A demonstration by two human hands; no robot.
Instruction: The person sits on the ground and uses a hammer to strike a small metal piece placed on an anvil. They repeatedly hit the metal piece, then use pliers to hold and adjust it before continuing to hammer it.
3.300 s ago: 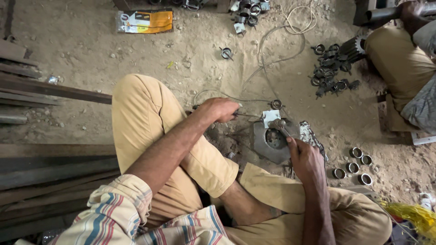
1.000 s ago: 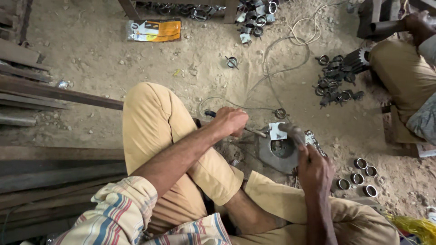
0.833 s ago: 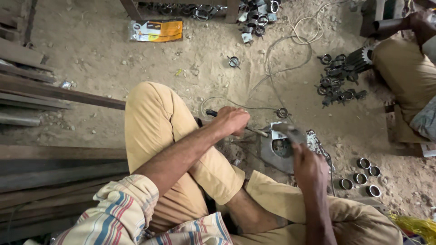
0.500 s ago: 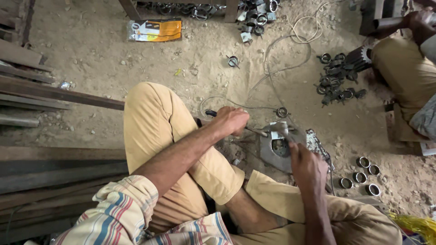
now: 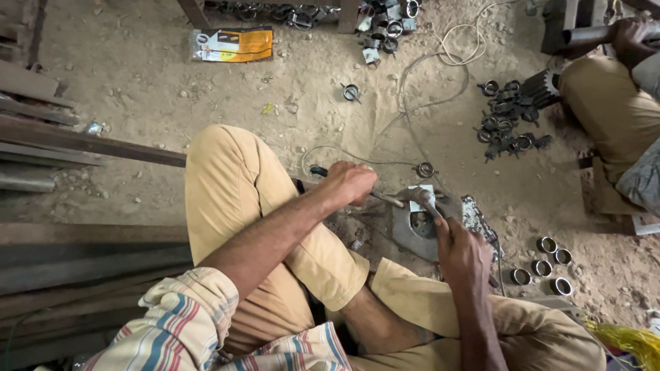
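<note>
I sit on a dirt floor with my knees bent, in tan trousers. My left hand point(image 5: 349, 183) is closed around a thin metal tool point(image 5: 388, 199) whose dark end pokes out on its left; the shaft's tip meets a small grey piece point(image 5: 421, 198). My right hand point(image 5: 459, 249) holds that piece from below, fingers pinched on it. Both hands work over a grey metal block with a round hole point(image 5: 414, 231) lying on the ground.
Small metal rings point(image 5: 543, 260) lie to the right, a darker pile of rings point(image 5: 507, 126) further back, more at the top point(image 5: 385, 20). Loose wire point(image 5: 419, 89) curls across the floor. Steel bars point(image 5: 82, 144) lie left. Another person's leg point(image 5: 608, 117) is at right.
My right hand shifted slightly over the block, moving up toward the small piece and back. My left hand has stayed on the tool near the same spot.
</note>
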